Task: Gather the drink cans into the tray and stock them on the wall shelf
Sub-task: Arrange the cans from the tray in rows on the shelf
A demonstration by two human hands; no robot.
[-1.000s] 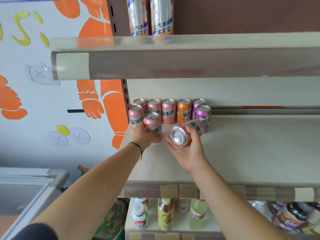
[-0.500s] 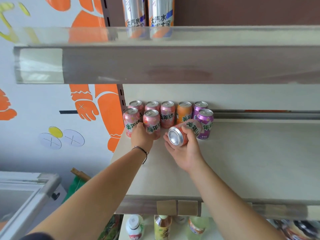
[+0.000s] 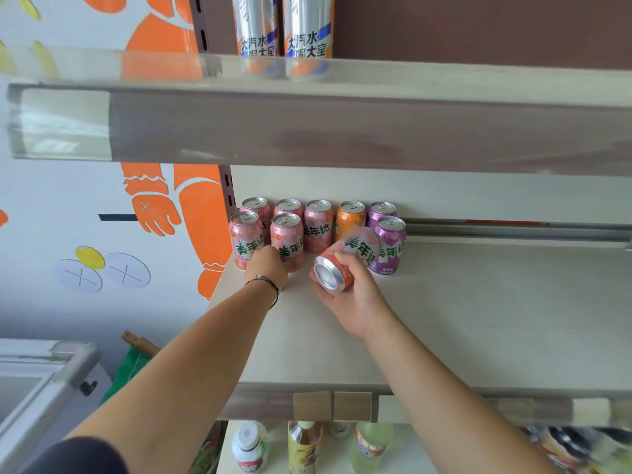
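Note:
Several drink cans stand in two rows at the back left of the beige wall shelf point(image 3: 478, 319): pink ones, an orange can point(image 3: 349, 217) and purple cans point(image 3: 391, 242). My left hand point(image 3: 268, 268) grips the base of a front-row pink can point(image 3: 286, 241) that stands upright. My right hand point(image 3: 355, 295) holds another pink can point(image 3: 345, 260) tilted on its side, silver bottom facing me, in front of the orange can and left of the front purple can. No tray is in view.
An upper shelf point(image 3: 342, 131) overhangs close above, carrying two tall silver cans point(image 3: 307, 25). Bottles point(image 3: 302, 446) stand on the shelf below. A chest freezer corner point(image 3: 51, 371) sits at lower left. To the right of the cans is bare shelf.
The view moved closer to the shelf. My left hand stays on the front pink can. My right hand carried the tilted can slightly further back toward the rows.

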